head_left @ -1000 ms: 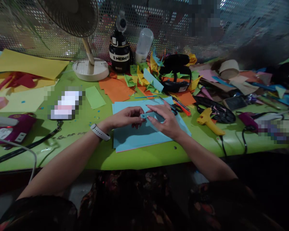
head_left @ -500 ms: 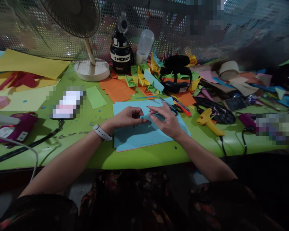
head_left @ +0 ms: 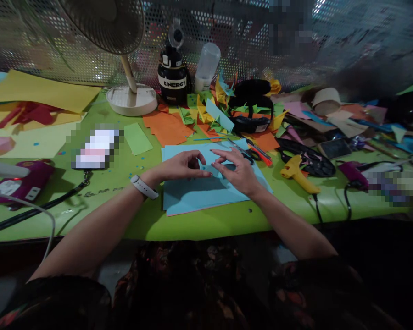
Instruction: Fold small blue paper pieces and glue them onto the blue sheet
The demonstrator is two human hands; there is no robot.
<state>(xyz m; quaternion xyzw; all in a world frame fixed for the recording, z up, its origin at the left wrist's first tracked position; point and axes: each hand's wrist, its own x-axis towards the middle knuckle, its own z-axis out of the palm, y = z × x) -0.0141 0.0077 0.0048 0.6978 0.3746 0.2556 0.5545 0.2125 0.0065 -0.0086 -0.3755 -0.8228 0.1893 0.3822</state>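
A stack of light blue paper sheets (head_left: 192, 199) lies on the green tabletop, a thin reddish edge showing beneath it. Over its upper half, my left hand (head_left: 184, 166) comes in from the left, with thumb and curved fingers apart. A tiny darker blue bit (head_left: 203, 168) shows by its fingertips; whether it is touched I cannot tell. My right hand (head_left: 237, 168) faces it, index finger stretched out, thumb and another fingertip close together in a pinch. Anything in that pinch blends into the blue paper. Scissors (head_left: 249, 153) lie partly behind my right hand.
Beyond the sheets lie orange paper (head_left: 170, 127) and folded paper pieces (head_left: 206, 110). A fan (head_left: 131, 100), a black bottle (head_left: 172, 78) and a clear container (head_left: 208, 66) stand behind. On the right is a yellow glue gun (head_left: 300, 174) with a cord; a phone (head_left: 96, 149) lies left.
My left wrist has shifted slightly left and up. The right hand's fingers have drawn closer together, with thumb and a finger nearer each other. The blue sheets stay in place.
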